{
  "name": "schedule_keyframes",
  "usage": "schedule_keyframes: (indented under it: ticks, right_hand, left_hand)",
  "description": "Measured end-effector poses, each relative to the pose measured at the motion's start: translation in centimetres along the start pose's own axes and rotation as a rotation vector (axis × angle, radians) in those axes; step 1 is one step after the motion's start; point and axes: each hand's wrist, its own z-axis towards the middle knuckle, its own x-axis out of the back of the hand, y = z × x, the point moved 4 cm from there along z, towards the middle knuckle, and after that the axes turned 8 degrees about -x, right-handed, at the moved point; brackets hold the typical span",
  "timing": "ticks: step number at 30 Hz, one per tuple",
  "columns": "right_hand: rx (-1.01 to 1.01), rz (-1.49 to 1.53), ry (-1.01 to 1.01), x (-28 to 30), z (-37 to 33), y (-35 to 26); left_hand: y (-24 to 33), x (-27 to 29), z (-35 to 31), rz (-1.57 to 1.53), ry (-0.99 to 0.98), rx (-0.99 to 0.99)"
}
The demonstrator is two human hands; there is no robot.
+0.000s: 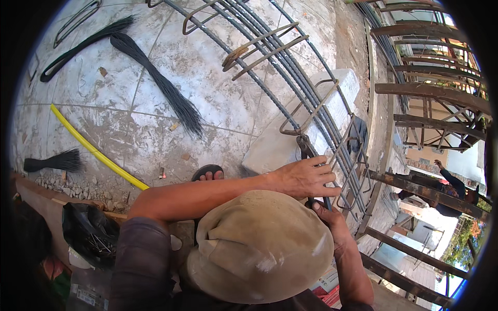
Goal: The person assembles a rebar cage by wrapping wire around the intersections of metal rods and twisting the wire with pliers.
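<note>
A pair of dark pincers (305, 146) has its jaws at a corner of a bent wire stirrup (326, 103) on the rebar cage. My left hand (302, 178) lies across the handles with its fingers curled over them. Lower down, my right hand (332, 216) is closed round the handle ends, its thumb pointing up. Several long ribbed steel bars (290, 72) run through the stirrups from the top toward the lower right. A tan cap (262, 246) covers the middle foreground and hides part of both forearms.
A pale block (267, 153) lies under the cage. Bundles of black tie wire (155, 78) and a yellow hose (98, 155) lie on the tiled floor. A black bag (88, 233) stands at lower left. Timber beams (430, 93) and another person (451, 194) are at right.
</note>
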Motion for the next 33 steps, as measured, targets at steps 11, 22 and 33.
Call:
schedule_keyframes:
  ticks: [11, 22, 33]
  right_hand:
    - [-0.079, 0.098, -0.04, 0.1, 1.7, 2.3]
    - [0.363, -0.415, -0.086, -0.6, -0.1, 2.3]
    - [0.694, -0.772, -0.419, -15.3, 8.0, -2.8]
  left_hand:
    - [-0.9, -1.9, -0.4, -0.193, -0.096, -0.128]
    - [-0.9, 8.4, -2.0, -0.08, -0.025, 0.003]
    - [-9.6, 20.0, -6.7, 0.428, 0.342, 0.651]
